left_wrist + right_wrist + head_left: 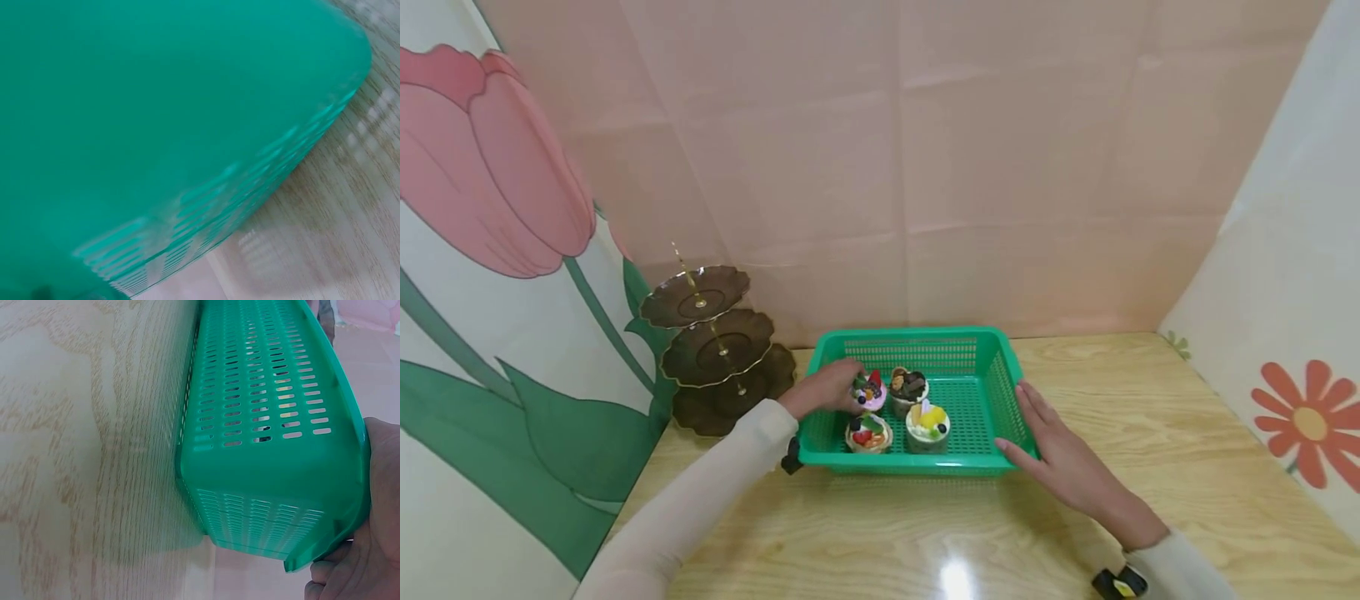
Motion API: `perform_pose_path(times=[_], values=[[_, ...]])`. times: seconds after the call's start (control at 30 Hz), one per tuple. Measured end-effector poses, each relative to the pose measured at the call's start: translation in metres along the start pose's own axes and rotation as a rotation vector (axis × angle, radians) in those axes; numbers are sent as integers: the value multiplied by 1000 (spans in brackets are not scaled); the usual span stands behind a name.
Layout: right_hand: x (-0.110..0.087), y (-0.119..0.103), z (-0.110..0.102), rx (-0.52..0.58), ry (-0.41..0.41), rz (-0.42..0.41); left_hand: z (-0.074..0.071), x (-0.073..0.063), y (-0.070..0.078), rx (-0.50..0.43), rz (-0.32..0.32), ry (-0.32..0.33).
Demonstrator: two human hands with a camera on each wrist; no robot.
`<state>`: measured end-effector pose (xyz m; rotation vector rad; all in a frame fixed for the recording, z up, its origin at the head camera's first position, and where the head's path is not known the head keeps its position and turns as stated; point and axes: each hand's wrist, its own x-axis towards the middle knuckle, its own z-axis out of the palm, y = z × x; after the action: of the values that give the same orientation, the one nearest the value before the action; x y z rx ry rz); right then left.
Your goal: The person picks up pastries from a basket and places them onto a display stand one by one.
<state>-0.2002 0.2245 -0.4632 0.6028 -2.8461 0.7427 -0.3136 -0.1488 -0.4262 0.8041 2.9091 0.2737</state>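
Note:
My left hand (835, 387) reaches over the left side of a green basket (917, 461) and holds a pink-topped cupcake (872, 393) at the back left. Beside it stands a chocolate-topped cupcake (908, 385). Nearer the front are a strawberry-topped cupcake (869, 435) and one with yellow fruit (928, 423). My right hand (1060, 454) holds the basket's front right corner, thumb over the rim and fingers along the outside. In the right wrist view, that hand (375, 544) is against the rim. The basket's green wall (187, 125) fills much of the left wrist view; the left fingers are hidden there.
A three-tier brown stand (718, 346) with scalloped gold edges stands left of the basket, close to my left forearm. The wooden table (865, 533) meets a pink backdrop (955, 167) behind the basket. Flower-printed panels rise at both sides.

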Motion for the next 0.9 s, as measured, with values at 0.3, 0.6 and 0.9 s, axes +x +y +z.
perform_pose_path(times=[0.3, 0.6, 0.9], values=[[-3, -3, -4, -1, -4, 9, -1, -9, 0, -128, 26, 50], [-3, -2, -6, -3, -6, 11, -9, -13, 4, -207, 7, 63], [-4, -1, -7, 6, -14, 16, -12, -21, -1, -224, 53, 68]])
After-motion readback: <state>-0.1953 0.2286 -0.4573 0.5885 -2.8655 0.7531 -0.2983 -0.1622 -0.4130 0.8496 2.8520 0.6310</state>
